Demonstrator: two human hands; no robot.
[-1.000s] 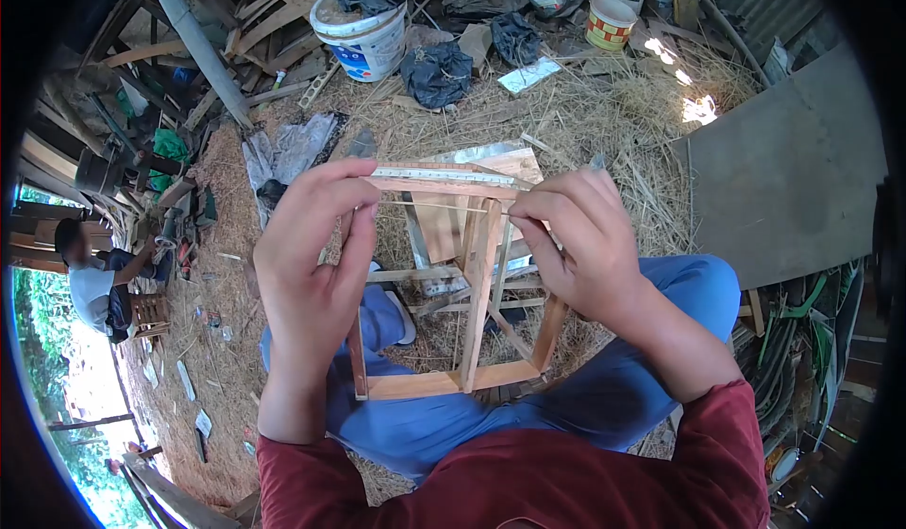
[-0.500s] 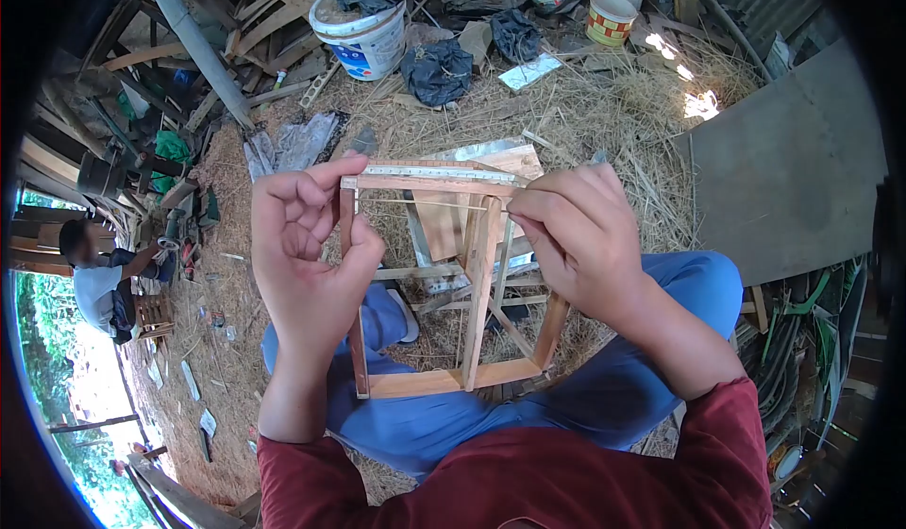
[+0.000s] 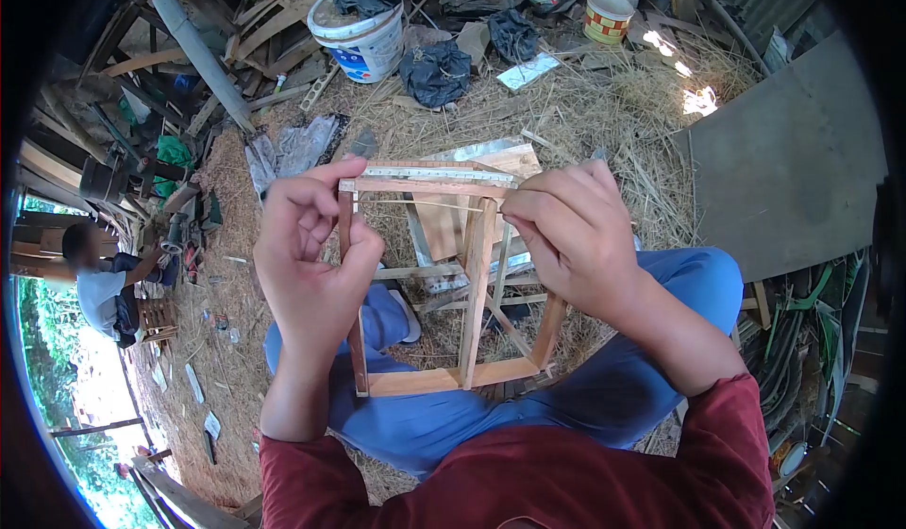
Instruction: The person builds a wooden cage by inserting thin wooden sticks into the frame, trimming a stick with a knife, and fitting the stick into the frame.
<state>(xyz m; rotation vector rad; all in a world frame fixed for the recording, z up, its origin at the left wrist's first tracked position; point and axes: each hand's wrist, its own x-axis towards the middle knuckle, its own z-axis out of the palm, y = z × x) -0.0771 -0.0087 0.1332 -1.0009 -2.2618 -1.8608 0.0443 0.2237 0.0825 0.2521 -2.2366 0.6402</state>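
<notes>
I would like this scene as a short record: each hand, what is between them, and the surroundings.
Left hand: index fingertip at a far corner of the wooden frame, thumb spread apart from it
Right hand: fingers together at the far rail; exact grip hidden
Between hands: white strip with marks along the far rail; thin stick nearer the wearer
Ground: straw and scraps
Beyond: white bucket, dark bag on top
Far left: another person, seated

Pinches a thin stick (image 3: 401, 201) in the right hand (image 3: 580, 232), near the far bar (image 3: 425, 186) of a wooden frame (image 3: 415, 383). Rests the left hand (image 3: 326, 269), with thumb and index finger apart, at the frame's far left corner. Shows a white marked strip (image 3: 434, 173) along the far bar.
</notes>
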